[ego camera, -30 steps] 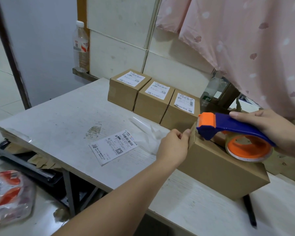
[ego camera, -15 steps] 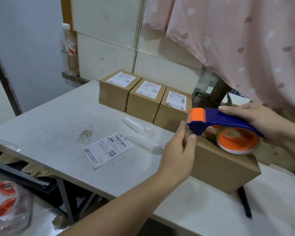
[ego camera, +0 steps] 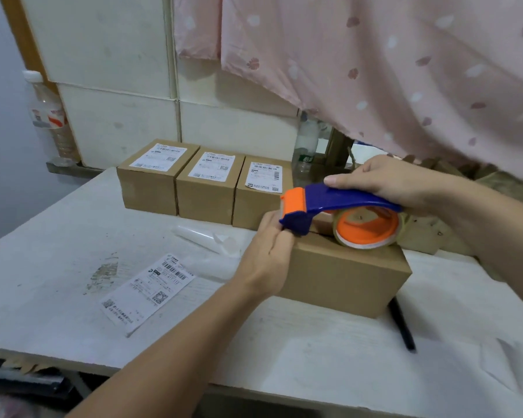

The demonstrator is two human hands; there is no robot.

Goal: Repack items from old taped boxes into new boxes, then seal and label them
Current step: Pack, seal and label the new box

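We find the widest free room on the near left of the table (ego camera: pixel 58 236), where only a label sheet (ego camera: pixel 147 292) lies flat, with a clear film (ego camera: pixel 212 236) just beyond it. At the far side three labelled boxes (ego camera: pixel 207 188) stand touching in a row and close the way to the wall. Right of the middle the brown box (ego camera: pixel 344 276) blocks the surface. Over it the tape dispenser (ego camera: pixel 338 203), the right hand (ego camera: pixel 387 179) gripping its handle and the left hand (ego camera: pixel 269 251) holding the box's left end fill the space. A black pen (ego camera: pixel 402 325) lies by the box's near right corner. The pink curtain (ego camera: pixel 375 70) hangs low over the far right, so headroom there is small.
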